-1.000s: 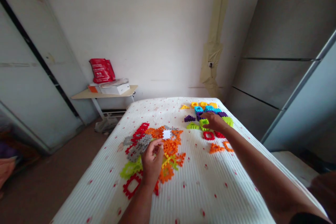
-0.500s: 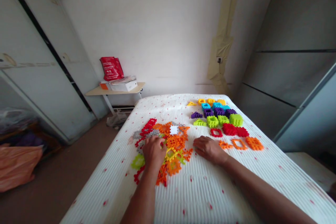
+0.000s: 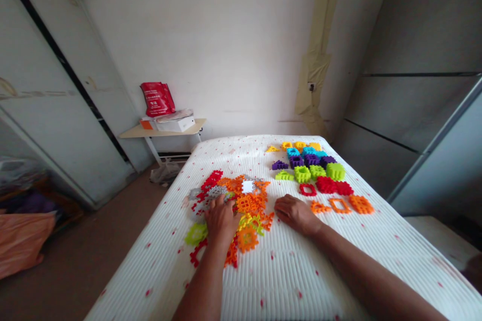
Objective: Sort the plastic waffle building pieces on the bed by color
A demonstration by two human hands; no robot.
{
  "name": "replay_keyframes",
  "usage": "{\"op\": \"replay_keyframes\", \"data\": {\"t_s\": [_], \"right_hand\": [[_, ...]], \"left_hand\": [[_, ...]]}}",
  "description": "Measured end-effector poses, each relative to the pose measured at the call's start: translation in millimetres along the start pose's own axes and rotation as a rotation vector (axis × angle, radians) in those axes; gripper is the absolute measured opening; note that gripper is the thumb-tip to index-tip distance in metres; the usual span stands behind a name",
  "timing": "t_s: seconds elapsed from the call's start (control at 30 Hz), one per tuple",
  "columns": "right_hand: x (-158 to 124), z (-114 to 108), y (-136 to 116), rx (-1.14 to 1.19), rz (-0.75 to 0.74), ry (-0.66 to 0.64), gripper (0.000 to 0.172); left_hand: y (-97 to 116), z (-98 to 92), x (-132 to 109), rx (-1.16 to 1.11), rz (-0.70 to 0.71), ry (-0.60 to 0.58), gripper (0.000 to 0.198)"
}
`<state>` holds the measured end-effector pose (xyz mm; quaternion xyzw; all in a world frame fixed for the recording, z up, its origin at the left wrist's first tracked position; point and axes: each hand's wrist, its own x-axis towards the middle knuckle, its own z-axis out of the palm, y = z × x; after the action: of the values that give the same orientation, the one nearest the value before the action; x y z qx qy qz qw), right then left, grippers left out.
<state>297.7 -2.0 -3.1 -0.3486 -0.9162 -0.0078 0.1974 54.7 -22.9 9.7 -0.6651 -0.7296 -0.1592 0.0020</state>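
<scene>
My left hand (image 3: 222,218) reaches into a mixed pile of plastic interlocking building pieces, its fingers apart and touching the pieces. Around it lie grey pieces (image 3: 216,190), orange pieces (image 3: 244,204), red pieces (image 3: 212,179), a lime-green piece (image 3: 196,233) and yellow pieces (image 3: 244,221). A white square piece (image 3: 247,186) tops the far side of the pile. To the right of the pile, my right hand (image 3: 295,213) rests on the bed cover with curled fingers; its palm is hidden, so I cannot make out anything inside it.
Right of the pile, pieces are grouped by colour in rows: yellow (image 3: 299,146), blue (image 3: 309,151), purple (image 3: 295,161), lime-green (image 3: 302,174), red (image 3: 326,184) and orange (image 3: 361,204). A small table (image 3: 131,133) holding boxes and a red bag (image 3: 157,99) stands beyond the bed (image 3: 278,281).
My left hand has shifted slightly within the pile, its fingers spreading more over the pieces. My right hand stays in place. The whole view has turned slightly.
</scene>
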Motion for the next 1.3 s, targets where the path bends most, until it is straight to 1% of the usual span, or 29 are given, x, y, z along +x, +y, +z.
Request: {"op": "replay_keyframes", "data": {"t_s": [0.17,0.27,0.47,0.67,0.83,0.93,1.1,1.17,1.23,1.3], "right_hand": [[0,3,2,-0.018,0.006,-0.008,0.030],[0,3,2,-0.016,0.010,-0.005,0.029],[0,1,0,-0.010,0.019,0.004,0.029],[-1,5,2,-0.004,0.022,0.013,0.027],[-1,5,2,-0.004,0.028,0.020,0.026],[0,5,1,-0.014,0.025,0.009,0.026],[-1,6,3,-0.009,0.025,0.016,0.027],[-2,7,4,0.005,0.032,0.024,0.026],[-2,7,4,0.028,0.055,0.056,0.023],[0,7,2,0.070,0.091,0.144,0.019]], "left_hand": [[3,-0.4,0,0.012,0.010,0.005,0.024],[3,1.2,0,-0.022,0.025,0.038,0.023],[2,4.0,2,-0.146,0.052,0.193,0.024],[-5,15.1,10,-0.331,0.119,0.352,0.022],[-8,19.1,13,-0.495,0.141,0.418,0.019],[-8,16.7,11,-0.595,0.118,0.449,0.020],[-6,10.7,8,-0.755,0.006,0.472,0.022],[-4,8.3,7,-0.796,-0.017,0.481,0.022],[-2,6.9,6,-0.818,-0.025,0.500,0.023],[-1,7.3,4,-0.819,-0.023,0.513,0.024]]}}
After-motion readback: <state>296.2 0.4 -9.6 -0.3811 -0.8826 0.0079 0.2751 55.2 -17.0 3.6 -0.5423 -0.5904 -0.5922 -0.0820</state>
